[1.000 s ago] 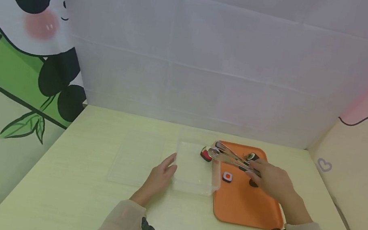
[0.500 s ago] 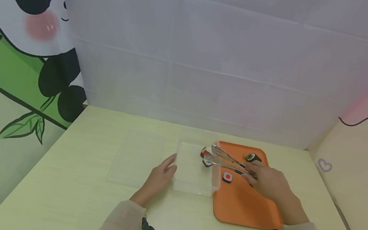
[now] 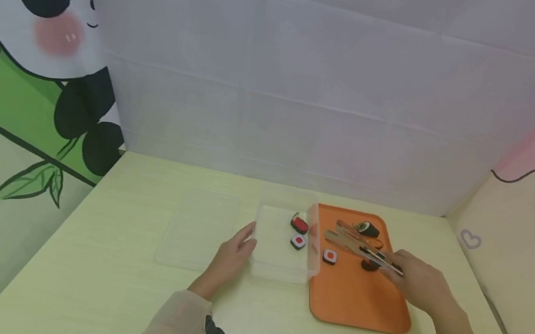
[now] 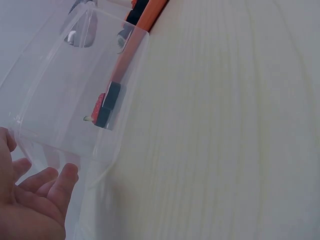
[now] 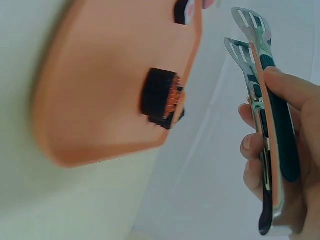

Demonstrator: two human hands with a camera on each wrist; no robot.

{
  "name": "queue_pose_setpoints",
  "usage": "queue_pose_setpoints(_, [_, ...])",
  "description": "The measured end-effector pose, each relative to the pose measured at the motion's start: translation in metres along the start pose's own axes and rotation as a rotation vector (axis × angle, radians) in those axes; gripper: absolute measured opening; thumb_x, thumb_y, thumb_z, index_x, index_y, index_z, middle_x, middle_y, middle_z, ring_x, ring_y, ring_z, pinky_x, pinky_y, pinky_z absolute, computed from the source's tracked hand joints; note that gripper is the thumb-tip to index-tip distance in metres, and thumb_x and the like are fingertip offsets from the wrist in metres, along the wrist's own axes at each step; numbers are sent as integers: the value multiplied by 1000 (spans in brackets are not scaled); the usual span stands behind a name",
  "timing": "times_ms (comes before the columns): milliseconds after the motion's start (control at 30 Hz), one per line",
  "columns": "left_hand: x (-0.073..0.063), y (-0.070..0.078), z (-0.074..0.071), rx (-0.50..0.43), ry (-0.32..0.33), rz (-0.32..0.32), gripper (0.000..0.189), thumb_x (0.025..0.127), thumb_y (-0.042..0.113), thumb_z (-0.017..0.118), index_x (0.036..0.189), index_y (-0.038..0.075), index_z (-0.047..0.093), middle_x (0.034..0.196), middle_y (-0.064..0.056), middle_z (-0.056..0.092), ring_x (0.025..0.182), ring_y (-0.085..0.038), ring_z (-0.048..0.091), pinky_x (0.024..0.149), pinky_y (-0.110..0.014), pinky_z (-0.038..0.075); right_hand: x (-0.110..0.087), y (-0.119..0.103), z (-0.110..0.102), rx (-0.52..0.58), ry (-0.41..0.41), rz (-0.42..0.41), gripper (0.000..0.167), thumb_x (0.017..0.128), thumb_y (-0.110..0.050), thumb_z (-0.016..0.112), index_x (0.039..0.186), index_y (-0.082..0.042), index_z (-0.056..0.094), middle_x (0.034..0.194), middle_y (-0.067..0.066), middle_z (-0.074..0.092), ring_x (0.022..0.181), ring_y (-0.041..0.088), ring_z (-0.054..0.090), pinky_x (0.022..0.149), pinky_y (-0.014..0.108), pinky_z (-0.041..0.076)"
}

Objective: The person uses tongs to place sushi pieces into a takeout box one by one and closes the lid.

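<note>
My right hand [image 3: 419, 280] grips metal tongs [image 5: 280, 125] with dark handle grips. Their tips are spread over the orange tray [image 3: 355, 308], with nothing visible between them. On the tray sit a small roll with an orange centre [image 3: 330, 256], a dark-wrapped roll [image 3: 368, 228] and an orange-topped sushi piece [image 5: 159, 95], partly hidden by the tongs in the head view. Inside a clear plastic box [image 3: 275, 261] lie a red-topped sushi piece [image 3: 299, 223] and a red-centred roll [image 3: 298, 241]. My left hand [image 3: 231, 253] rests against the box's left side, fingers loosely extended.
A flat clear lid [image 3: 197, 232] lies on the pale table [image 3: 92, 279] left of the box. The box's right edge overlaps the tray's left side. A white cloth wall [image 3: 289, 75] stands behind the table.
The tongs have let go of the red-centred roll inside the box, beside the red-topped piece. My right hand has moved back right with the tongs, over the tray. My left hand stays put.
</note>
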State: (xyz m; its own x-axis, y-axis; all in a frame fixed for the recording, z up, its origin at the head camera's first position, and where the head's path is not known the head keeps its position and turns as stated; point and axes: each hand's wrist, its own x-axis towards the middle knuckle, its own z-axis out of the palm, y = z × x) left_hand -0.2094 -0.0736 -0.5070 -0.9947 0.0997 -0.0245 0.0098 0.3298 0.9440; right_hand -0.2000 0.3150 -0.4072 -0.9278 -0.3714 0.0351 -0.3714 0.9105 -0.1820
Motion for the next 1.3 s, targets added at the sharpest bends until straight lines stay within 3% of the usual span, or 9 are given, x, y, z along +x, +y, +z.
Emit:
queue_pose_setpoints(167, [0, 1, 0, 4, 7, -2, 52, 105, 31, 42, 154, 17, 32, 153, -11, 36, 131, -36, 44, 106, -54, 35, -10, 4, 15, -26, -9, -19, 29, 92, -28, 69, 113, -7, 69, 93, -1, 59, 63, 10, 48, 48, 30, 39])
queue_pose_setpoints(333, [0, 2, 0, 9, 8, 10, 51, 105, 30, 42, 153, 16, 32, 152, -12, 37, 130, -36, 44, 105, -54, 36, -12, 7, 29, -64, 20, -52, 29, 89, -26, 72, 109, -6, 70, 103, 8, 65, 64, 12, 54, 48, 32, 44])
queue_pose_setpoints(633, [0, 1, 0, -1, -9, 19, 51, 105, 29, 41, 154, 15, 32, 153, -13, 36, 131, -37, 44, 105, -55, 36, -11, 9, 41, -53, 68, -101, 12, 87, -21, 73, 96, -13, 69, 85, -8, 57, 59, 6, 44, 46, 28, 39])
queue_pose_setpoints(800, [0, 1, 1, 4, -6, 18, 51, 105, 29, 41, 154, 15, 31, 153, -13, 36, 131, -37, 44, 105, -54, 35, -10, 9, 35, -44, 65, -79, 13, 89, -21, 72, 97, -11, 71, 90, -6, 61, 59, 6, 46, 47, 28, 40])
queue_pose_setpoints(1100, [0, 2, 0, 22, 4, 16, 51, 105, 29, 41, 153, 16, 32, 152, -13, 36, 130, -37, 44, 105, -55, 36, -5, 1, 5, -14, 96, -78, 33, 93, -24, 68, 117, -2, 68, 88, -3, 57, 60, 8, 41, 47, 26, 33])
queue_pose_setpoints(1300, [-1, 4, 0, 13, 4, 14, 51, 105, 28, 42, 153, 15, 32, 152, -14, 37, 130, -37, 45, 105, -54, 36, 2, -16, 0, -7, 113, -138, 32, 92, -25, 69, 117, -5, 70, 109, 10, 66, 81, 24, 63, 60, 39, 51])
